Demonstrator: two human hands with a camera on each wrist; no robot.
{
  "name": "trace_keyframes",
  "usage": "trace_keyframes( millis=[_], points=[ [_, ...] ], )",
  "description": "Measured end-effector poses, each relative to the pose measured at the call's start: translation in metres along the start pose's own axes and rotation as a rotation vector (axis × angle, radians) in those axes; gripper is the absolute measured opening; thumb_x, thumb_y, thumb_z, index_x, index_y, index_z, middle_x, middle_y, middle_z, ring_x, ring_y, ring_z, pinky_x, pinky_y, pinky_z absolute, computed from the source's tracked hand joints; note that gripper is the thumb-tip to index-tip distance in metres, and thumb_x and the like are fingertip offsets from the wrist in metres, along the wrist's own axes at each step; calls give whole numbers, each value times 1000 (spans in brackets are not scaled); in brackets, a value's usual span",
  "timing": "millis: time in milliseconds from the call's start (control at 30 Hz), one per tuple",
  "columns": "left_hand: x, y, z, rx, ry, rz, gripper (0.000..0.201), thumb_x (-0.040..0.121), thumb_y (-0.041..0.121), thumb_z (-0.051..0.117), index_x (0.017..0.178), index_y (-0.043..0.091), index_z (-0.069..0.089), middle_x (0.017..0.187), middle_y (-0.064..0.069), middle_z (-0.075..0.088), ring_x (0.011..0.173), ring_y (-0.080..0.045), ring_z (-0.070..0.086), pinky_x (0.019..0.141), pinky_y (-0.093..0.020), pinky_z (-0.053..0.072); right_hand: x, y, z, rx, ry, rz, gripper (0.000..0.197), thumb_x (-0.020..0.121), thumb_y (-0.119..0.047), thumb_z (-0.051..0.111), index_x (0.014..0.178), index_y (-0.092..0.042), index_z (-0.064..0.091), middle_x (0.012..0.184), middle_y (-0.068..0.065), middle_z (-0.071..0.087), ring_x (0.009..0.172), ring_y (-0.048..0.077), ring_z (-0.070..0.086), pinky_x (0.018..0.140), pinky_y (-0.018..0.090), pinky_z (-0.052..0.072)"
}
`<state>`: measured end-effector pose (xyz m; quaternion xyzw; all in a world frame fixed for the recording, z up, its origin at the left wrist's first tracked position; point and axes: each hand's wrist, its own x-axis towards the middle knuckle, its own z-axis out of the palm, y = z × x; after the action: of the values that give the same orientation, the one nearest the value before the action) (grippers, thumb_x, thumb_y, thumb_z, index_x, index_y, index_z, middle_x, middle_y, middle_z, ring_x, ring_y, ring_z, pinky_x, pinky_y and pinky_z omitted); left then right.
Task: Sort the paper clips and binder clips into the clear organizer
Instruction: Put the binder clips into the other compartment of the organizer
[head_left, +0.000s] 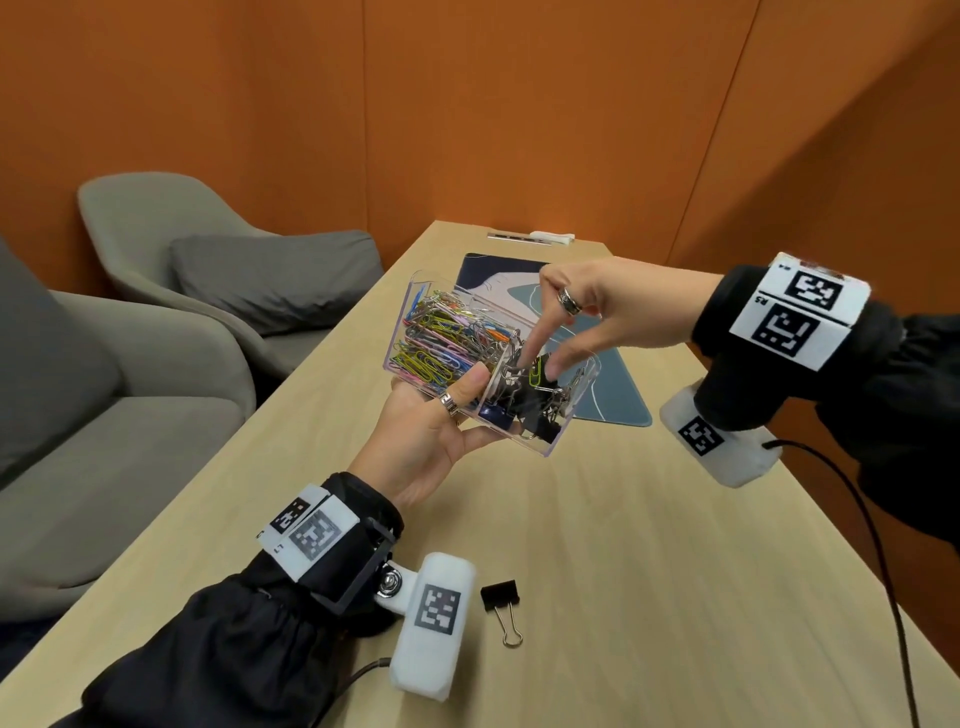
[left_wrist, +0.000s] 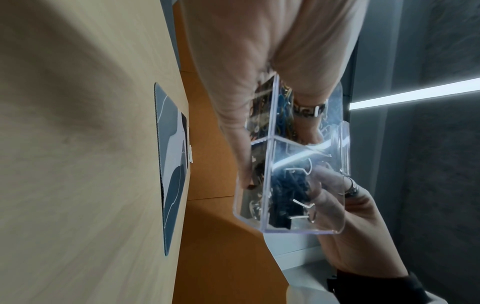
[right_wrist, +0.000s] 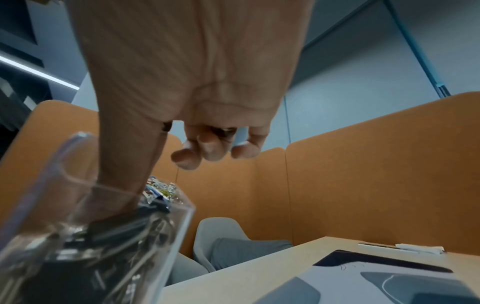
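A yellow-green paper clip (head_left: 536, 375) is pinched between the right hand's (head_left: 597, 317) index finger and thumb inside the nearer compartment of the clear organizer (head_left: 563, 431), among the black binder clips (head_left: 535, 410) piled there. The organizer is held up off the table (head_left: 649, 571) from beneath by the left hand (head_left: 431, 441), thumb curled over its near wall, and the farther compartment is packed with coloured paper clips (head_left: 441, 332). One black binder clip (head_left: 501, 603) is left lying on the table near the left wrist, with a blue mat (head_left: 618, 395) seen beyond.
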<state>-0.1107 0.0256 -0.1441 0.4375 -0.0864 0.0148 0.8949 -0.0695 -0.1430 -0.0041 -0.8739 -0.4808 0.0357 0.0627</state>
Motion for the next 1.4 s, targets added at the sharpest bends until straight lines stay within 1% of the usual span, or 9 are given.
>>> trace_keyframes(
  millis=[167, 400, 600, 800, 1000, 1133, 1200, 1300, 1400],
  points=[
    [-2, 0, 2, -29, -6, -3, 63, 78, 12, 64, 136, 6, 41, 132, -15, 57, 107, -28, 62, 68, -43, 57, 6, 0, -6, -124, -75, 40, 53, 55, -79, 51, 96, -51, 69, 78, -10, 38, 78, 23, 48, 69, 48, 40],
    [-2, 1, 3, -51, -3, -10, 61, 79, 11, 64, 136, 5, 42, 131, -16, 56, 106, -29, 63, 69, -44, 57, 7, 1, 2, -57, -46, 26, 30, 73, -45, 69, 88, -19, 75, 75, -6, 46, 71, 17, 45, 62, 28, 36],
    [-4, 3, 3, -91, -15, -6, 59, 80, 11, 64, 135, 5, 43, 133, -16, 55, 107, -28, 61, 69, -43, 58, 2, 7, -4, 178, 117, 88, 31, 70, -47, 63, 87, -22, 72, 83, 0, 67, 68, 2, 52, 66, 16, 42],
    [-4, 1, 5, -89, -32, 0, 63, 76, 10, 59, 136, 6, 41, 128, -14, 59, 104, -26, 64, 69, -45, 58, 20, 10, -8, 351, 366, 115, 7, 80, -18, 72, 79, -17, 66, 72, -3, 64, 58, -4, 54, 61, 10, 45],
    [-6, 2, 6, -87, -27, 6, 63, 77, 9, 60, 136, 6, 41, 128, -13, 60, 103, -25, 65, 69, -45, 58, 37, -1, 6, 287, 319, 92, 8, 82, -18, 72, 85, -10, 71, 69, -7, 64, 54, -7, 54, 56, 5, 39],
    [-5, 3, 5, -80, -16, 18, 58, 81, 9, 63, 136, 6, 42, 129, -14, 58, 108, -28, 62, 71, -46, 57, 32, -2, 6, 263, 380, 118, 19, 87, -30, 65, 92, -14, 74, 77, 8, 70, 57, 1, 45, 58, 16, 34],
    [-5, 3, 5, -87, -17, 29, 58, 82, 8, 63, 136, 6, 42, 131, -15, 57, 113, -31, 58, 74, -48, 56, 24, -5, 2, 288, 412, 119, 16, 88, -26, 63, 90, -12, 70, 66, -5, 62, 52, -1, 43, 55, 11, 33],
    [-5, 3, 5, -90, -12, 48, 57, 80, 9, 60, 135, 5, 43, 129, -14, 58, 109, -29, 60, 78, -51, 56, 8, -6, -6, 372, 304, 197, 17, 88, -27, 62, 86, -11, 67, 48, -11, 45, 42, 2, 37, 44, 10, 31],
    [-5, 4, 6, -84, -10, 58, 53, 76, 10, 59, 128, 9, 48, 123, -11, 62, 106, -27, 62, 79, -51, 56, -2, -6, -10, 440, 41, 295, 18, 92, -25, 57, 95, -13, 70, 51, -8, 41, 46, 7, 33, 43, 15, 28]
  ],
)
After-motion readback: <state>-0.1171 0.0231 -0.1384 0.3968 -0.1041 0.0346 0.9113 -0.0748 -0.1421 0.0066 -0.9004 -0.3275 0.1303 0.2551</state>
